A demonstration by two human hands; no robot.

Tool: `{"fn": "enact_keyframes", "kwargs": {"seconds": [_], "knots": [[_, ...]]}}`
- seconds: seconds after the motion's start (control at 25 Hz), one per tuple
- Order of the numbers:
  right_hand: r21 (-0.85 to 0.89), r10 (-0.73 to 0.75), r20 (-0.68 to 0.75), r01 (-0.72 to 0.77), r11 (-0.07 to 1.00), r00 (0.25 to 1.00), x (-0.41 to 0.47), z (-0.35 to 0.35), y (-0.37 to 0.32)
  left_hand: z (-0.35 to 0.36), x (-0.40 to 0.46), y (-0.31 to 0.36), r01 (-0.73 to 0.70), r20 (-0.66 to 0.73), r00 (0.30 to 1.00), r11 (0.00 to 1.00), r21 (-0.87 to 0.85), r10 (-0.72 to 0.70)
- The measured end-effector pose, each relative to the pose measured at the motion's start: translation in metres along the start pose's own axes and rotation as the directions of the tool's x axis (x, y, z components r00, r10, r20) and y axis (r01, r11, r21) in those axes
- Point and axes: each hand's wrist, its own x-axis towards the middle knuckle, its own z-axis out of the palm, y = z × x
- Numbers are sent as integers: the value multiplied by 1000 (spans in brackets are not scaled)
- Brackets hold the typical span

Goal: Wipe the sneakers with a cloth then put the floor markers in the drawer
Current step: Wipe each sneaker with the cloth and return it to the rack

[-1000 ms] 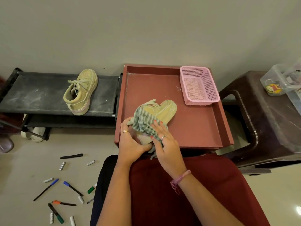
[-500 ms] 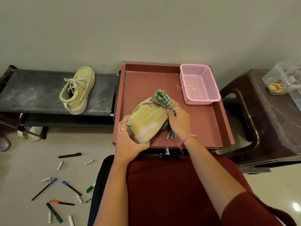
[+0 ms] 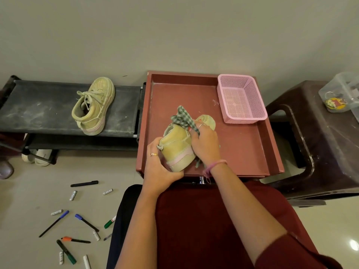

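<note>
A yellow-green sneaker [image 3: 177, 147] lies on its side in the open red-brown drawer [image 3: 250, 150]. My left hand [image 3: 161, 167] grips its heel end. My right hand [image 3: 206, 145] holds a green checked cloth [image 3: 183, 118] against the sneaker's middle, near the laces. Part of the cloth sticks up above my fingers. The second sneaker [image 3: 94, 106] sits upright on the black shoe rack [image 3: 44, 109] to the left. Several markers [image 3: 85, 223] and loose caps are scattered on the floor at lower left.
A pink mesh basket [image 3: 241, 98] stands in the drawer's far right corner. A dark brown stool [image 3: 318, 144] with a clear plastic box [image 3: 342, 94] is on the right. White sandals [image 3: 38, 157] lie under the rack. My red-clad lap fills the bottom centre.
The sneaker has been turned onto its side. My right hand with the cloth moved from the heel end up to the sneaker's middle, then shifted slightly back toward me.
</note>
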Motion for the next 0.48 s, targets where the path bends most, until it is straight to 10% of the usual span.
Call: {"fn": "enact_keyframes", "kwargs": {"seconds": [0.32,0.48], "knots": [[38,-309,93,307,951,947,-73,15,-17,5,4,-6,67,22,998,991,-118,-65],[-9,-105,72,105,994,992,-12,10,-17,7,1,-3,11,-13,1000,999,-53,-12]]}}
